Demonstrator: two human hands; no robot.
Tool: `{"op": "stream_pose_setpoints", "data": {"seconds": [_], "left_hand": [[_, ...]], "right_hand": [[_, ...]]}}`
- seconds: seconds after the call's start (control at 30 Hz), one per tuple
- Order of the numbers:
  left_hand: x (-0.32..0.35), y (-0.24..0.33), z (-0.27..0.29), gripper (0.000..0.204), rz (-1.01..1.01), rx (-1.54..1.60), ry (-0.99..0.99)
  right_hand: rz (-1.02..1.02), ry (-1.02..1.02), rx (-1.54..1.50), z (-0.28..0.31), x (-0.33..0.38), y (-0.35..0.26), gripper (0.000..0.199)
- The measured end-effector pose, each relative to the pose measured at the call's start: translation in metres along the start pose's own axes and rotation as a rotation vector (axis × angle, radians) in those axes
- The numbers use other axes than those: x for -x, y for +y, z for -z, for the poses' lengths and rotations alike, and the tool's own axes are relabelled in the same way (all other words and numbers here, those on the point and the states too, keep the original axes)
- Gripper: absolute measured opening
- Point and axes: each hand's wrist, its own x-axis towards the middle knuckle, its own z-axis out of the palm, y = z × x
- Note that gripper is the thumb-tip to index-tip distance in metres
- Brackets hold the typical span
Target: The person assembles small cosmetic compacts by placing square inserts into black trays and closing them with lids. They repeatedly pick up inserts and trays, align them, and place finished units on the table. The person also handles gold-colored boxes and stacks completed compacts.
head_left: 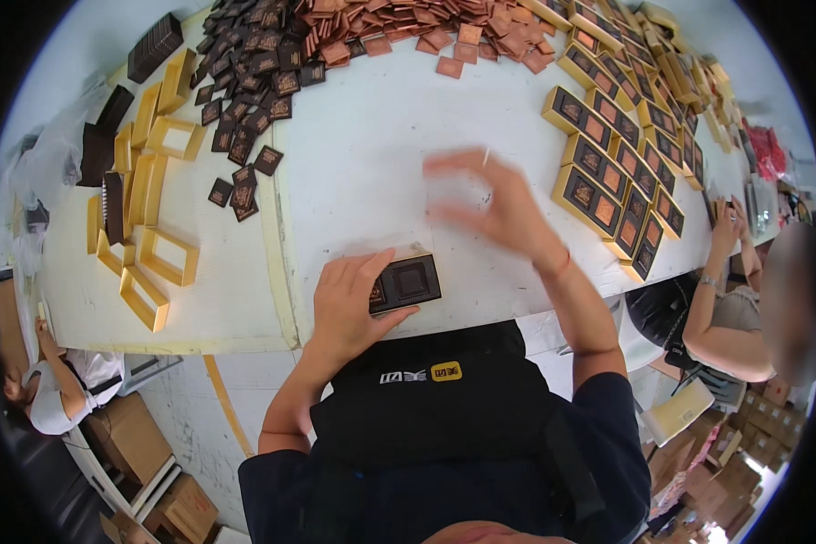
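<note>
My left hand (343, 295) is closed around the left part of a small black-and-gold box (430, 281) near the table's front edge. The box's right square recess shows bare; a dark square piece (377, 294) sits at its left, partly hidden under my fingers. Above and to the right, my right hand (506, 208) hangs over the table, blurred by motion. Its thumb and fingers are spread apart, and nothing shows between them.
Dark square pieces (265, 63) and copper-coloured squares (450, 67) are heaped at the back. Gold sleeves (170, 257) and black trays (97, 156) stand at left. Rows of filled boxes (593, 196) lie at right. Another person's hands (727, 227) are at the far right.
</note>
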Motion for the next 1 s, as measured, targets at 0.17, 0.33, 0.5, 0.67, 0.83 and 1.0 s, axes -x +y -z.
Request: {"op": "stream_pose_setpoints", "data": {"seconds": [0.17, 0.33, 0.5, 0.67, 0.83, 1.0], "left_hand": [[0.005, -0.008, -0.01, 0.085, -0.029, 0.046, 0.088], [0.001, -0.006, -0.001, 0.098, -0.12, 0.052, 0.171], [0.023, -0.014, 0.003, 0.103, 0.013, 0.097, 0.122], [0.018, -0.012, 0.002, 0.093, 0.044, 0.111, 0.067], [0.01, -0.008, 0.003, 0.088, 0.018, 0.08, 0.11], [0.015, -0.009, -0.001, 0.092, 0.067, 0.105, 0.093]], "right_hand": [[-0.087, 0.405, 0.539, 0.005, -0.096, 0.129, 0.04], [0.078, 0.199, 0.933, 0.005, -0.11, 0.158, 0.025], [-0.181, 0.213, 0.001, 0.008, -0.062, 0.069, 0.023], [-0.692, -0.011, -0.584, -0.024, 0.034, -0.031, 0.026], [-0.546, 0.103, -0.429, -0.037, 0.066, -0.041, 0.02], [-0.504, 0.013, -0.426, -0.033, 0.059, -0.057, 0.023]]}}
